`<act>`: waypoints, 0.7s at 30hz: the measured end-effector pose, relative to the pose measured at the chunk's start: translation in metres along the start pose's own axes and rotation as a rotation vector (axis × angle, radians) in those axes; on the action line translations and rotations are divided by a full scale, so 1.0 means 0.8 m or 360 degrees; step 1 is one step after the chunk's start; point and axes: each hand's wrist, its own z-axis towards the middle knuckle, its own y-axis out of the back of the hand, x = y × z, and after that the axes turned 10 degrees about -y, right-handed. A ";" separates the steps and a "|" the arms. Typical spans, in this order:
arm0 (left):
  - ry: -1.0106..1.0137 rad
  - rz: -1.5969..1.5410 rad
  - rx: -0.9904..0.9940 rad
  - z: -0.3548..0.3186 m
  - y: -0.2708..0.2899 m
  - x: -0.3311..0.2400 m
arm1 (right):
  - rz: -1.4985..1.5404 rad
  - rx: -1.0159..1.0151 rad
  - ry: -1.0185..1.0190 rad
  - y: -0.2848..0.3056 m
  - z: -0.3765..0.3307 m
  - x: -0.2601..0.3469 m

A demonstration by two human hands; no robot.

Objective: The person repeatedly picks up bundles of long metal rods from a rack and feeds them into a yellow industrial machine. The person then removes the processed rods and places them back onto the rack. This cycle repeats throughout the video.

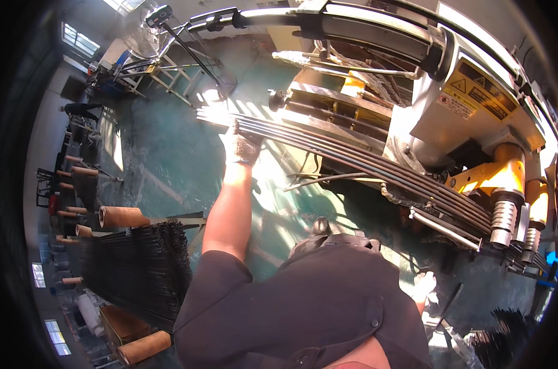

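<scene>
In a light work glove, my left hand (241, 147) reaches forward, its fingers wrapped round several long, thin metal rods (377, 170) near their left ends. The rods lie side by side and slant down to the right, toward the ribbed metal posts (505, 218) of a machine. Sunlight glares on the ends beyond my hand, so their tips are hard to make out. Low on my right side is my right hand (424, 284), in a pale glove; it is small and overexposed, and its fingers do not show clearly.
A large white and yellow machine (469, 101) with warning labels fills the upper right. To the left, a big stack of dark rods (134, 270) sits between brown rollers (122, 216). More dark rods (503, 338) lie at lower right. A fan (137, 27) stands at the far left.
</scene>
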 end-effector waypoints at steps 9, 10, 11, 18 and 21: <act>-0.0267 0.0258 -0.0095 0.177 0.107 -0.147 | -0.0190 0.0010 -0.0132 -0.071 -0.056 -0.063; -0.0338 0.0338 -0.0074 0.179 0.106 -0.149 | -0.0203 0.0008 -0.0135 -0.073 -0.059 -0.067; -0.0409 0.0418 -0.0054 0.179 0.105 -0.149 | -0.0217 0.0000 -0.0138 -0.075 -0.061 -0.070; -0.0336 0.0571 0.0121 0.160 0.114 -0.155 | -0.0330 -0.0003 -0.0186 -0.074 -0.067 -0.090; -0.0378 0.0728 0.0353 0.155 0.124 -0.164 | -0.0379 -0.0009 -0.0206 -0.067 -0.064 -0.100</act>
